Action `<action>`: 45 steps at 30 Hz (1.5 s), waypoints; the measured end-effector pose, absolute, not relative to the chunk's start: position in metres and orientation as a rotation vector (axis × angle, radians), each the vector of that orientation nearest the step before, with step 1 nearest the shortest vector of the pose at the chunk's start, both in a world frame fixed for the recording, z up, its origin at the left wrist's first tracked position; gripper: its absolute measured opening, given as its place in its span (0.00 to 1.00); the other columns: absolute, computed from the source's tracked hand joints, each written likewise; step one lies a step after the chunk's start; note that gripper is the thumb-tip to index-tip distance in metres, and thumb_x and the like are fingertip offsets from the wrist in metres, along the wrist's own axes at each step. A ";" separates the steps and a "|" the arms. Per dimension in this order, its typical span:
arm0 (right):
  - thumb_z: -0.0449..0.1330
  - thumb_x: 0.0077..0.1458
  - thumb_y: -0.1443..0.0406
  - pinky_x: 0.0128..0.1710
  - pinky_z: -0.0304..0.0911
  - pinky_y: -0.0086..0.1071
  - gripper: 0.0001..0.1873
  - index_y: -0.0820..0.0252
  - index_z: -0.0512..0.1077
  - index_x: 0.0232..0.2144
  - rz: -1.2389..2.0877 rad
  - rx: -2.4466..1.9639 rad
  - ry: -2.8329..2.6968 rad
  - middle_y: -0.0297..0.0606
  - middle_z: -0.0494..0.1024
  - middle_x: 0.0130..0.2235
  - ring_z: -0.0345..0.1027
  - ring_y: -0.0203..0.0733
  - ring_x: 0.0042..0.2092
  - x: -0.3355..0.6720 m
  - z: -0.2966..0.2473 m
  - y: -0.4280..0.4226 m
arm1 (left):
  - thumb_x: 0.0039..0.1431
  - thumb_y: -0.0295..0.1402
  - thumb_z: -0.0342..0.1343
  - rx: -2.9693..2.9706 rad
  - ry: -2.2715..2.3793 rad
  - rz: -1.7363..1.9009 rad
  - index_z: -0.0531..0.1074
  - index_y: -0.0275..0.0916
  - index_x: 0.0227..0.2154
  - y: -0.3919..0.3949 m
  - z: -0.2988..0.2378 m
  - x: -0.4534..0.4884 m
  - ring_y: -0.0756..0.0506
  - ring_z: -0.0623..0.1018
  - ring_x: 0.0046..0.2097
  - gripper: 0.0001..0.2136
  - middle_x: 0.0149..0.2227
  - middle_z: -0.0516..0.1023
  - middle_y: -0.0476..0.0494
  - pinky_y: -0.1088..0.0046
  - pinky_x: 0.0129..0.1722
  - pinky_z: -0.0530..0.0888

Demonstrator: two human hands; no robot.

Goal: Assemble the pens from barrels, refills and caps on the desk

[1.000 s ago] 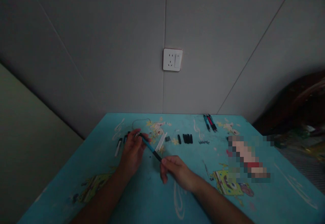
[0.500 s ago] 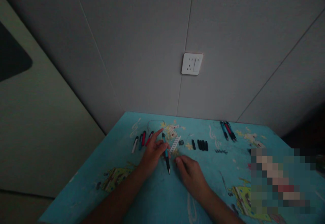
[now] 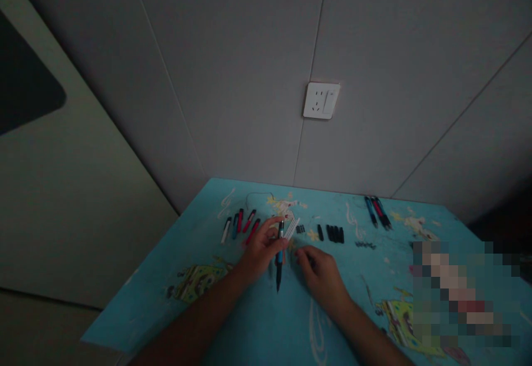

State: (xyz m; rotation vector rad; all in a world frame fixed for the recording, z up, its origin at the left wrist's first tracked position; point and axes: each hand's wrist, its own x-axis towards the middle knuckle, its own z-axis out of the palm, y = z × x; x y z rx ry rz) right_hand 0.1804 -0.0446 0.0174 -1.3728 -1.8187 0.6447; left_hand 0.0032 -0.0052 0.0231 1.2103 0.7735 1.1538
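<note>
My left hand [image 3: 261,251] is closed around a blue and black pen [image 3: 279,273], held near upright with its tip pointing down towards me. Just to the right, my right hand [image 3: 322,271] rests low over the table with its fingers curled in; whatever they may hold is hidden. Thin white refills [image 3: 292,230] lie right behind the left hand's fingers. Left of that hand are several pen barrels [image 3: 240,221] in white, blue and red. Small dark pieces [image 3: 300,229] and several short black tubes [image 3: 334,234] lie beyond the right hand.
A blue cartoon-patterned cover lies on the table [image 3: 266,330]. Small coiled springs [image 3: 366,245] sit right of the black tubes. Blue, red and black pens [image 3: 378,214] lie at the back right. Behind rises a grey wall with a socket [image 3: 321,101]. A blurred patch hides the right side.
The pen has turned more upright in my left hand, and the fingers have curled further round it. My right hand stays beside it, curled. The whole view has shifted slightly.
</note>
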 end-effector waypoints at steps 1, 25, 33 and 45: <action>0.50 0.65 0.60 0.29 0.55 0.30 0.17 0.59 0.70 0.27 0.641 -1.374 -1.827 0.34 0.72 0.25 0.64 0.38 0.27 0.180 0.017 -0.045 | 0.56 0.36 0.60 1.216 0.776 1.157 0.64 0.45 0.54 -0.005 0.023 0.003 0.50 0.74 0.22 0.22 0.29 0.72 0.51 0.74 0.23 0.73; 0.53 0.62 0.65 0.36 0.61 0.28 0.08 0.59 0.72 0.38 0.643 -1.193 -2.020 0.34 0.75 0.32 0.68 0.36 0.33 0.169 0.029 -0.056 | 0.56 0.37 0.61 1.186 0.888 1.330 0.58 0.45 0.54 -0.001 0.015 -0.004 0.48 0.79 0.31 0.25 0.34 0.78 0.50 0.72 0.35 0.76; 0.55 0.61 0.64 0.39 0.64 0.29 0.06 0.59 0.72 0.36 0.583 -1.094 -2.052 0.35 0.74 0.34 0.68 0.37 0.36 0.171 0.022 -0.053 | 0.55 0.37 0.62 1.250 0.858 1.345 0.55 0.46 0.56 -0.002 0.009 0.001 0.42 0.80 0.38 0.29 0.36 0.78 0.46 0.69 0.34 0.78; 0.49 0.64 0.59 0.46 0.62 0.34 0.19 0.63 0.76 0.43 -0.082 -2.265 -1.498 0.52 0.79 0.43 0.73 0.48 0.45 0.361 0.061 0.024 | 0.58 0.41 0.58 1.258 1.094 1.561 0.66 0.40 0.50 0.031 0.010 -0.031 0.49 0.77 0.33 0.19 0.37 0.75 0.46 0.70 0.35 0.77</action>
